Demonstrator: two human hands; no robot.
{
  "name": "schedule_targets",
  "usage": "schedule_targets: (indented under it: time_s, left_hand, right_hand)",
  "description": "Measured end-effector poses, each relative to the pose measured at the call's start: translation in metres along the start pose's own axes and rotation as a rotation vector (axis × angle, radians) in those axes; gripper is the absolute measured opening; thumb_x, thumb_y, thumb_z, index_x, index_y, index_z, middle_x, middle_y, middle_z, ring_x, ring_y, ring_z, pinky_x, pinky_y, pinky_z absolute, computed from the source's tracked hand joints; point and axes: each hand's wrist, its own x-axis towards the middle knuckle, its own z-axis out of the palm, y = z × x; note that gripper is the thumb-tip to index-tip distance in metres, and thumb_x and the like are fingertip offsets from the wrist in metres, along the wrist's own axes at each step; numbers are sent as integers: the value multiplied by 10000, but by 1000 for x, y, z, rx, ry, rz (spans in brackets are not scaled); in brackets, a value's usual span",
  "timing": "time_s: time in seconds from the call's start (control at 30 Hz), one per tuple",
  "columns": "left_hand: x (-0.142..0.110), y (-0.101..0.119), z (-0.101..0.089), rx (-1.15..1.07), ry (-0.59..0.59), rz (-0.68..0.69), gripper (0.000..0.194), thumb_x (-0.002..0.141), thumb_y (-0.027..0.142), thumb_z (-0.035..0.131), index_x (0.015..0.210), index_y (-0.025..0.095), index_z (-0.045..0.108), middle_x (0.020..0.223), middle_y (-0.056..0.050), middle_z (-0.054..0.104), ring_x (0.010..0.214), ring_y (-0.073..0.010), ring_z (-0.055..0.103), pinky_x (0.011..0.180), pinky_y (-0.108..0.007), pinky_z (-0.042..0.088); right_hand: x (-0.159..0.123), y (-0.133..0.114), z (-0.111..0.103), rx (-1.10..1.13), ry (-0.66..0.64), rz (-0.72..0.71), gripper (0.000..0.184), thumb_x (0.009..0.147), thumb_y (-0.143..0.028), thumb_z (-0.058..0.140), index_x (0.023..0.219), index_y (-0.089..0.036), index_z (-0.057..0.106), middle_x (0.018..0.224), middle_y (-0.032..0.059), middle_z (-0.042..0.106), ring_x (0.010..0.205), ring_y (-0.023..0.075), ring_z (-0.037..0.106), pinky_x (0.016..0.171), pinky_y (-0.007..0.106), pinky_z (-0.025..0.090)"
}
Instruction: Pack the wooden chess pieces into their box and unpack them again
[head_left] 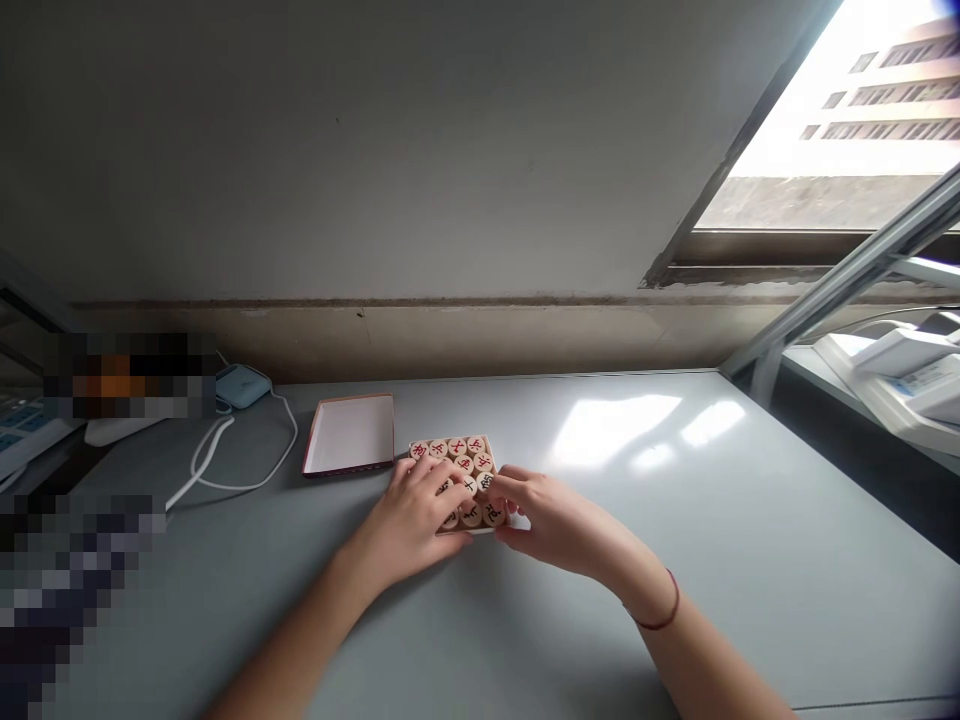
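A shallow box [491, 450] lies on the grey table, holding several rows of round wooden xiangqi pieces [457, 447]. Characters on the far rows are red, on the near rows black. My left hand [411, 510] reaches across the left side of the box, fingers bent over the pieces and thumb along the near edge. At the right side, my right hand [551, 515] has its index finger by a black-marked piece [486, 482] and its thumb at the near right corner. Both hands are closed about the box; some pieces are hidden under the left fingers.
A box lid [351, 435] with a white inside and dark red edge lies left of the box. Farther left are a white cable [289, 440] and a light-blue device [241, 385]. A wall stands behind the table; a metal frame [847, 275] rises at right.
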Motion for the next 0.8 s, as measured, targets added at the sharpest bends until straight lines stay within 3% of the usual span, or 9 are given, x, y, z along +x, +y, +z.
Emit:
schedule_targets:
  time_s: [0.23, 0.4, 0.47, 0.53, 0.63, 0.7, 0.8]
  left_hand:
    - [4, -12, 5, 56, 72, -79, 170, 822, 315, 666, 954, 233, 599, 1101, -49, 608, 1059, -249, 520, 871, -400, 425]
    - [4, -28, 0, 13, 222, -88, 413, 829, 531, 601, 1123, 244, 562, 1160, -67, 593, 1096, -261, 517, 922, -404, 427]
    - [3, -38, -5, -4, 325, -186, 389, 909, 509, 473, 1158, 219, 544, 1146, -81, 603, 1087, -244, 535, 933, -380, 426]
    - [0, -49, -9, 21, 396, -374, 352, 940, 466, 399, 1087, 199, 575, 1089, -92, 623, 1034, -245, 569, 892, -361, 439]
    - [-4, -62, -13, 26, 216, -605, 329, 917, 455, 406, 897, 208, 622, 963, -68, 657, 896, -242, 620, 768, -328, 453]
    - [-5, -65, -13, 1, 95, -651, 322, 909, 421, 394, 803, 219, 621, 898, -43, 669, 814, -217, 628, 694, -296, 437]
    - [-5, -61, -16, 66, 104, -649, 286, 884, 320, 387, 723, 218, 600, 840, -36, 669, 743, -199, 611, 646, -286, 401]
  right_hand:
    - [11, 6, 10, -37, 119, -15, 96, 807, -105, 567, 826, -198, 551, 886, 15, 566, 613, 102, 541, 575, 244, 441]
    - [14, 10, 12, -22, 168, -32, 91, 819, -137, 583, 865, -206, 545, 881, 13, 566, 636, 116, 562, 593, 260, 461]
    - [14, 10, 9, 8, 185, -43, 99, 840, -193, 589, 929, -219, 553, 920, 21, 576, 673, 125, 587, 612, 267, 474]
    - [13, 10, 6, 26, 220, -33, 119, 869, -265, 574, 981, -229, 555, 963, 34, 583, 693, 133, 602, 615, 276, 479]
    - [13, 10, 2, 40, 279, -9, 189, 914, -368, 512, 1033, -227, 554, 982, 52, 589, 683, 137, 605, 587, 282, 476]
    - [13, 12, 1, 46, 300, -11, 226, 927, -404, 481, 1035, -221, 559, 976, 60, 595, 666, 135, 601, 568, 282, 474]
    - [14, 13, 1, 55, 334, -14, 218, 930, -392, 469, 997, -213, 574, 955, 68, 606, 661, 137, 595, 572, 290, 480]
